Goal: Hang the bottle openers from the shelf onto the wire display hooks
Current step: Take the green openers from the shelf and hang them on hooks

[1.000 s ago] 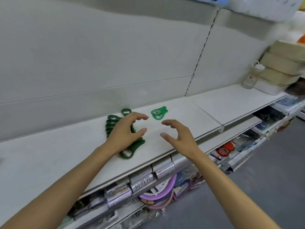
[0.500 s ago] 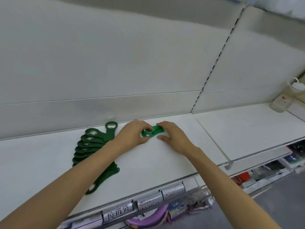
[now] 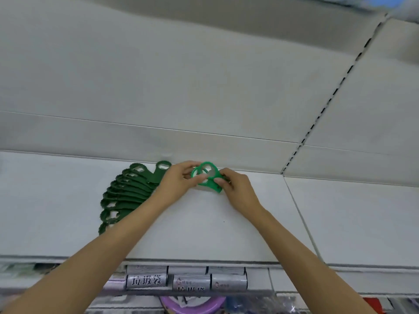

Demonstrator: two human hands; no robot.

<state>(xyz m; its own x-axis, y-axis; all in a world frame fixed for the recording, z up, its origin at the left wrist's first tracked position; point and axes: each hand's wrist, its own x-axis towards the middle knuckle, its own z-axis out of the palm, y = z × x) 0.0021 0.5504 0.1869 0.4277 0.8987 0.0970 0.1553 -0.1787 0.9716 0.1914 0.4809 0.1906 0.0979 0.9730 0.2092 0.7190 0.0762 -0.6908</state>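
A small stack of bright green bottle openers (image 3: 207, 177) is lifted just above the white shelf (image 3: 204, 227), near the back panel. My left hand (image 3: 179, 184) pinches its left ring side. My right hand (image 3: 235, 189) grips its right end. A fanned row of several dark green bottle openers (image 3: 127, 193) lies flat on the shelf, left of my left hand. No wire display hooks are in view.
A pale back panel (image 3: 181, 87) rises behind the shelf, with a slotted upright (image 3: 317, 123) at the right. Grey rolls with printed labels (image 3: 186, 281) sit on the shelf below. A purple ring-shaped item (image 3: 192, 305) shows at the bottom edge.
Both hands have closed on the bright green openers and raised them off the shelf. The camera has moved closer and turned left.
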